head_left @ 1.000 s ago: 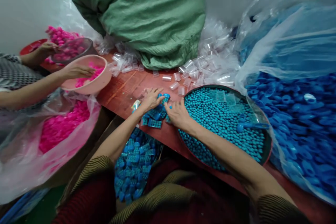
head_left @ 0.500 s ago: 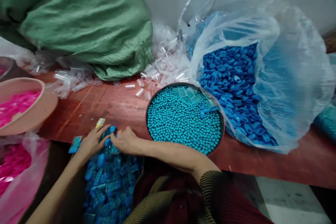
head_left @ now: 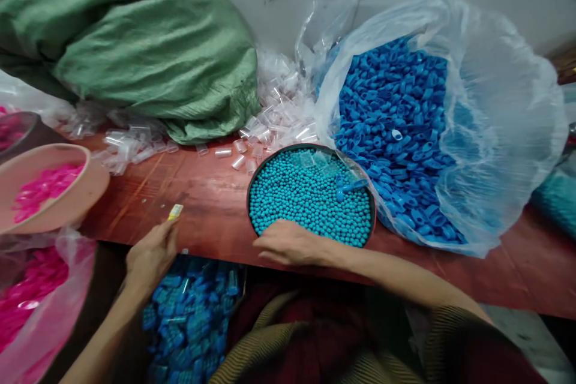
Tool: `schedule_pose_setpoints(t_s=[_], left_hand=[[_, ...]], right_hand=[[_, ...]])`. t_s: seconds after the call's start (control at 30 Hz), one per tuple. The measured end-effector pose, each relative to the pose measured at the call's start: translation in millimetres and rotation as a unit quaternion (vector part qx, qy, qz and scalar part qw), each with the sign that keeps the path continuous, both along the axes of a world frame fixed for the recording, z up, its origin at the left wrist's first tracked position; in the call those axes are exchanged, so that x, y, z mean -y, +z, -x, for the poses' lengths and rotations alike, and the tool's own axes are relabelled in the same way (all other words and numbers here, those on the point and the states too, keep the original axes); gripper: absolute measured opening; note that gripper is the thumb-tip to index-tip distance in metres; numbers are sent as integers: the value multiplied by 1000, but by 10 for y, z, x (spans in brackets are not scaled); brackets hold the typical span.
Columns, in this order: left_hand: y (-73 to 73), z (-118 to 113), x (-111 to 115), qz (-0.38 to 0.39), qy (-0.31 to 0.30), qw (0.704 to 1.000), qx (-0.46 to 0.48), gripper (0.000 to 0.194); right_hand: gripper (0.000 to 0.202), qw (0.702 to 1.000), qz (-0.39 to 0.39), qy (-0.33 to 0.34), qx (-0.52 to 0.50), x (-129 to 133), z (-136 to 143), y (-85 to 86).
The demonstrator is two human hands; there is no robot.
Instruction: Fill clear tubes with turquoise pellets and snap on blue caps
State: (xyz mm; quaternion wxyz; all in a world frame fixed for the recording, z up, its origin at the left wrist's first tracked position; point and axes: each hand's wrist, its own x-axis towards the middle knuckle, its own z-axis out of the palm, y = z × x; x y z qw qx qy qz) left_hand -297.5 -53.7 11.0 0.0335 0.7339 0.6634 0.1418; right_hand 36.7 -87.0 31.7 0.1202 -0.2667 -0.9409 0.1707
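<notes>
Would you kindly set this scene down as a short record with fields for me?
Left hand: at the table's near edge, fingertips by a small yellow-and-white item; contact unclear
Right hand: fingers curled, at the near rim of the round tray; grip contents hidden
Tray contents: turquoise beads, a blue piece on top
Right of tray: open clear bag of blue pieces
Behind: green sack, loose clear plastic pieces
Far left: pale pink bowl, bright pink pieces
Below table: heaped blue items

The red tabletop bears clear pieces, a round tray and a plastic bag.
</notes>
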Motion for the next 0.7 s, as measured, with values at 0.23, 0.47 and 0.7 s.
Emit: schedule_pose_setpoints(t_s=[0.23, 0.47, 0.7], left_hand=[[-80, -1338, -248, 168, -57, 974, 138, 59], [-343, -1552, -545, 184, -88, 956, 211, 61], [-293, -1487, -831, 198, -162, 931, 258, 63]], right_hand=[[78, 978, 88, -139, 128, 304, -1340, -379], [81, 977, 90, -137, 135, 125, -876, -572], [52, 966, 37, -194, 167, -40, -588, -468]])
